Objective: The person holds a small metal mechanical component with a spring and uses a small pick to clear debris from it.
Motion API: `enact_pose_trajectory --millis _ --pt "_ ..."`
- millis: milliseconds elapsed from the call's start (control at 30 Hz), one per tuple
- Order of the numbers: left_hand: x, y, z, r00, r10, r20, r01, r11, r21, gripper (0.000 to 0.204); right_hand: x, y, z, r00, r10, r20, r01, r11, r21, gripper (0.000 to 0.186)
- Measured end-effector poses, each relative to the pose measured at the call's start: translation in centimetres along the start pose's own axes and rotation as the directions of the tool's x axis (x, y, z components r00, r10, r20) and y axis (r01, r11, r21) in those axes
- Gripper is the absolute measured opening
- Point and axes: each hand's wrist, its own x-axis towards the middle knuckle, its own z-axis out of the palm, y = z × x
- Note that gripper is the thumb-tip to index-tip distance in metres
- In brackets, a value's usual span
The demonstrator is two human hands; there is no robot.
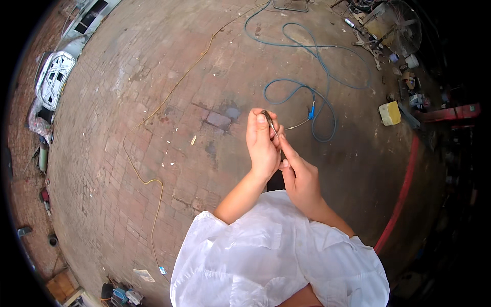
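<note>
In front of my chest, my left hand is closed around a small slim tool with a dark upper part and a thin metallic shaft pointing down toward my right hand. Its exact kind is too small to make out. Close beside it, my right hand has the index finger stretched along toward the shaft's lower end, with the fingertip at or touching it. The thumb and other fingers of that hand are bent inward, and whatever lies between them is hidden.
A blue hose loops over the brick floor ahead, with a blue fitting. A yellow cord crosses leftward. Right are a yellow container, a red bar and a fan. A metal panel leans left.
</note>
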Motion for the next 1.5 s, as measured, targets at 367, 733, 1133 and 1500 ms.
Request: enact_pose_trajectory --millis 367,733,1133,1500 --pt "25.7 4.2 -0.5 0.903 0.327 -0.280 -0.323 0.944 0.064 0.022 28.9 8.5 5.3 0.903 -0.232 0.362 0.161 0.963 0.215 0.051" --pt "28.6 11.3 -2.3 0.681 0.552 -0.482 -0.556 0.817 0.151 0.024 37.0 5.9 11.0 0.694 -0.372 0.616 0.176 0.918 0.356 0.051" --pt "10.0 23.9 -10.9 0.461 0.718 -0.522 -0.780 0.608 0.146 0.025 23.1 -7.5 23.1 0.487 -0.628 0.607 0.281 0.771 0.572 0.051" --pt "-12.0 31.3 -21.3 -0.091 0.792 -0.603 -0.865 0.238 0.443 0.021 5.8 -19.7 34.4 0.039 -0.775 0.630 0.229 0.621 0.750 0.054"
